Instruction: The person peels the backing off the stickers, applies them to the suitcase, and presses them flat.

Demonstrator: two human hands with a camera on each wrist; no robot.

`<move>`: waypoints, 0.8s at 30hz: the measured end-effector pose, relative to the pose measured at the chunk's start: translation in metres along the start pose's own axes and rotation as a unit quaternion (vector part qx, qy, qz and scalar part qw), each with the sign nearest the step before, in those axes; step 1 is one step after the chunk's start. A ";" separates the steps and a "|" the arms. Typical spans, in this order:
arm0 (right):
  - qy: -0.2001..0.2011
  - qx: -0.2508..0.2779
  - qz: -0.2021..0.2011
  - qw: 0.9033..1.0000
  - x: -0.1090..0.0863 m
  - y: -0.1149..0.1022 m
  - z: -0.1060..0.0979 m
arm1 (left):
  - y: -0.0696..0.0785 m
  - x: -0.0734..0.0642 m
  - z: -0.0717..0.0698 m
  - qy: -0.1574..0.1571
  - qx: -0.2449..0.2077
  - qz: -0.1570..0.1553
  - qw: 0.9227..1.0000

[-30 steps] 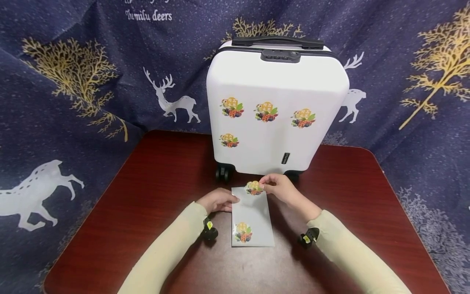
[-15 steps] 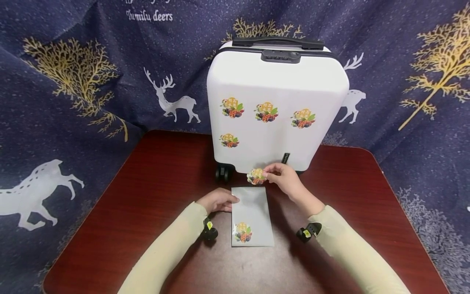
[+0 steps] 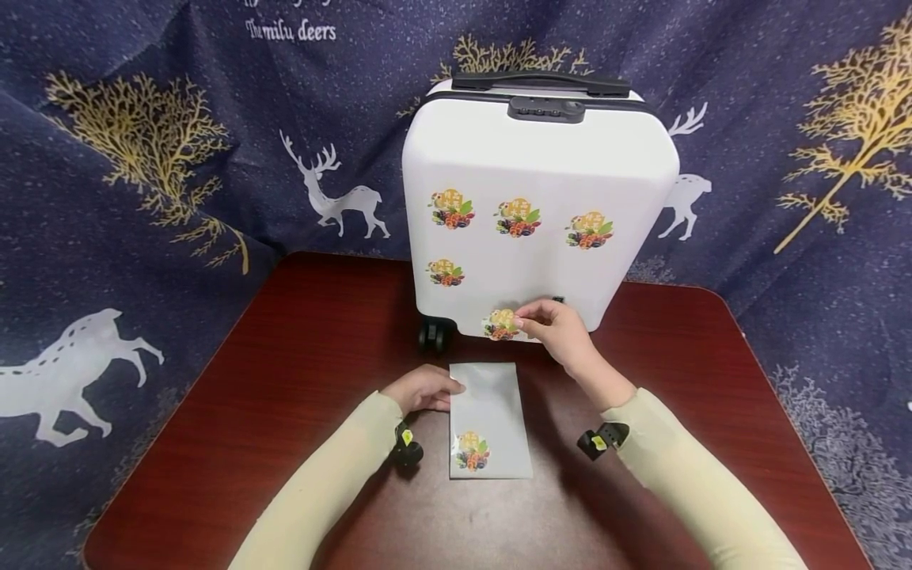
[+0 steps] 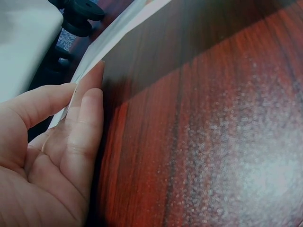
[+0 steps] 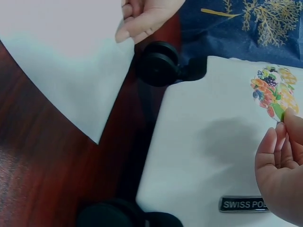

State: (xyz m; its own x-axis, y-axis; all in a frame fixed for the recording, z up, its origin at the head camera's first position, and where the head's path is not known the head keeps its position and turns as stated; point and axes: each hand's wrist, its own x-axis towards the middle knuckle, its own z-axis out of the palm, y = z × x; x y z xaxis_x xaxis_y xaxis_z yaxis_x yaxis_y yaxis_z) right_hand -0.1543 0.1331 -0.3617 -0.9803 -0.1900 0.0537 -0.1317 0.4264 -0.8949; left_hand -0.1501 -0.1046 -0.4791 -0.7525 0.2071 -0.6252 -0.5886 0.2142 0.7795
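My right hand pinches a fruit-printed sticker by its right edge, in front of the lower part of a white suitcase. In the right wrist view the same sticker stands out from the thumb and fingertips, apart from the shell as far as I can tell. The left hand holds the left edge of a pale backing sheet between thumb and fingers, plain also in the left wrist view, where that hand lies low over the tabletop. One fruit sticker sits at the sheet's near left corner.
The suitcase stands upright on the dark red table, with a black wheel at its lower left. Three stickers run across its front, and another sticker is below the left one. A patterned blue cloth hangs behind.
The right hand has lifted the sticker off the far end of the sheet and carried it up and slightly right to the suitcase's lower front. My left hand has stayed put.
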 end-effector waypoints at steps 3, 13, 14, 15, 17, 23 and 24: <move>0.004 0.000 0.000 1.000 0.002 -0.003 -0.003 | -0.001 0.001 0.000 0.002 0.003 0.000 1.000; 0.025 -0.020 -0.008 0.999 0.005 -0.017 -0.009 | -0.001 0.003 0.000 0.003 0.003 0.002 1.000; 0.028 -0.023 -0.006 0.999 0.005 -0.019 -0.009 | -0.001 0.003 0.000 0.002 0.002 0.002 1.000; 0.032 -0.024 -0.007 0.999 0.006 -0.020 -0.010 | -0.001 0.003 0.001 0.001 0.003 0.001 1.000; 0.040 -0.023 -0.005 0.999 0.006 -0.022 -0.011 | -0.001 0.003 0.001 -0.001 0.003 0.003 1.000; 0.069 -0.018 -0.009 0.997 0.011 -0.026 -0.012 | -0.001 0.001 0.000 -0.004 0.003 0.004 1.000; 0.074 -0.020 -0.010 0.997 0.012 -0.027 -0.011 | -0.001 0.001 0.000 -0.003 0.003 0.005 1.000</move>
State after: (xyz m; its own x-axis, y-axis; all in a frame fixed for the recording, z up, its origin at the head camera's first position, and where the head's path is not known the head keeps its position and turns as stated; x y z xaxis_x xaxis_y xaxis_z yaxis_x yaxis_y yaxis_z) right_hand -0.1638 0.1294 -0.3318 -0.9879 -0.0683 0.1390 -0.1548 0.4590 -0.8748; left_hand -0.1501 -0.1046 -0.4802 -0.7559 0.2155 -0.6182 -0.5796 0.2189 0.7850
